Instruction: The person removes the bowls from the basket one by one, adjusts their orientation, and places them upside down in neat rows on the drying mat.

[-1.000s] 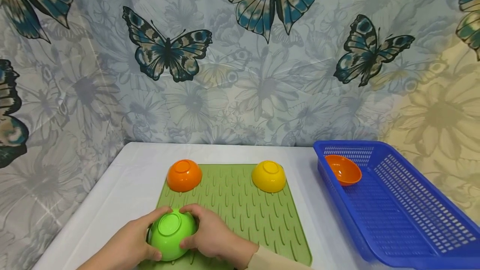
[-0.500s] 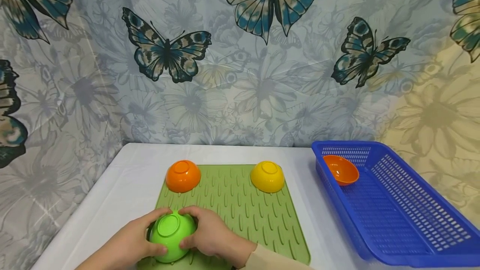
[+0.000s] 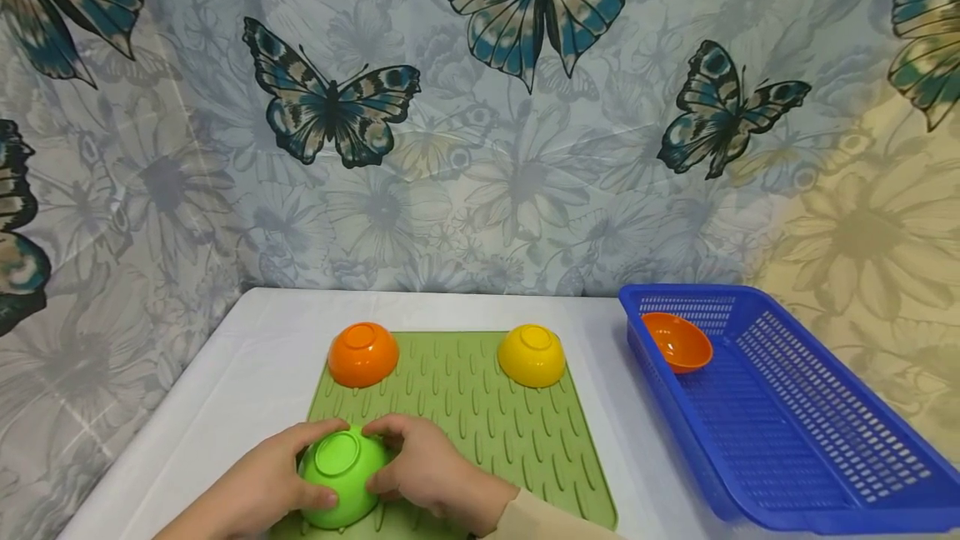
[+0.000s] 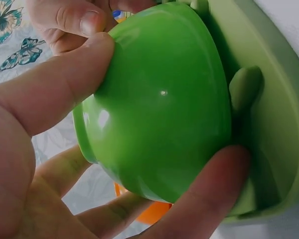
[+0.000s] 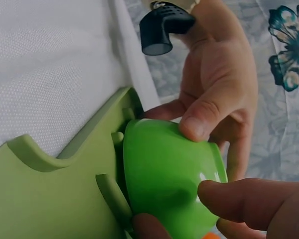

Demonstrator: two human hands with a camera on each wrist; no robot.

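Note:
An upside-down green bowl (image 3: 341, 490) rests at the near left of the ribbed green mat (image 3: 517, 448), its foot ring facing up. My left hand (image 3: 258, 473) grips it from the left; in the left wrist view its thumb lies on the wall of the bowl (image 4: 164, 99) and a fingertip reaches the rim by the mat. From the right, my right hand (image 3: 438, 473) holds the same bowl, thumb on its near side and fingers round the far side. The right wrist view shows both thumbs against the bowl (image 5: 159, 164), whose rim sits beside the mat's raised ribs.
On the mat's far corners stand an upturned orange bowl (image 3: 363, 355) and an upturned yellow bowl (image 3: 532, 356). A blue basket (image 3: 675, 440) at the right holds another orange bowl (image 3: 677, 342). White cloth (image 3: 225, 373) covers the table; a butterfly-print curtain hangs behind.
My left thumb has slid slightly rightward along the bowl's near side. Both hands keep their grip, and the bowl stays in place on the mat. The head view has shifted slightly.

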